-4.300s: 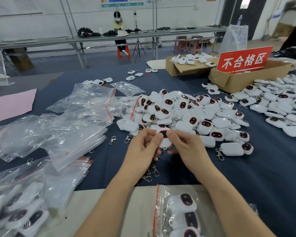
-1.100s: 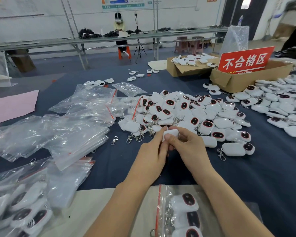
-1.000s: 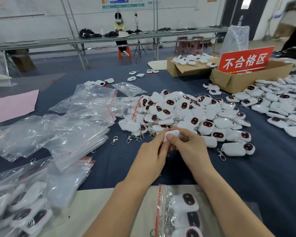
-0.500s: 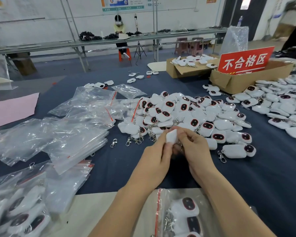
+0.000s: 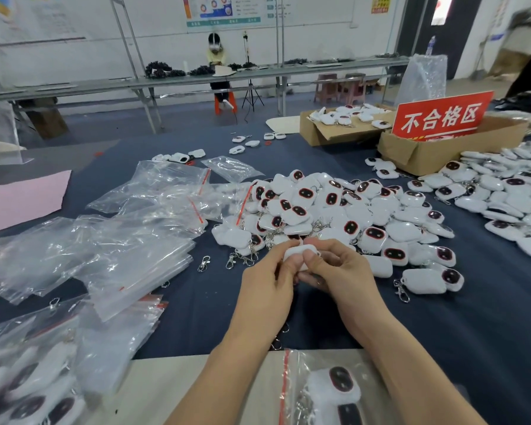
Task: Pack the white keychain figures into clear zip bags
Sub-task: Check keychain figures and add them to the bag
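White keychain figure (image 5: 299, 250) is pinched by curled fingers of the left hand (image 5: 270, 280) and right hand (image 5: 341, 271), just before the loose pile (image 5: 334, 210); its clip is seemingly hidden. One filled bag (image 5: 328, 391) lies at the near worktop (image 5: 457, 332) edge, and most figures are unbagged. Empty zip bags (image 5: 135, 250) crowd the left, with bare cloth to the right.

I see white keychain figures (image 5: 334, 207) with black oval faces ringed in red, heaped on a dark navy worktop (image 5: 442, 326). The zip bags (image 5: 129, 256) are clear with red seal strips. Farther off, a red sign (image 5: 442, 116) carries white characters above brown cardboard boxes (image 5: 436, 154), and a pink sheet (image 5: 22, 200) lies left.
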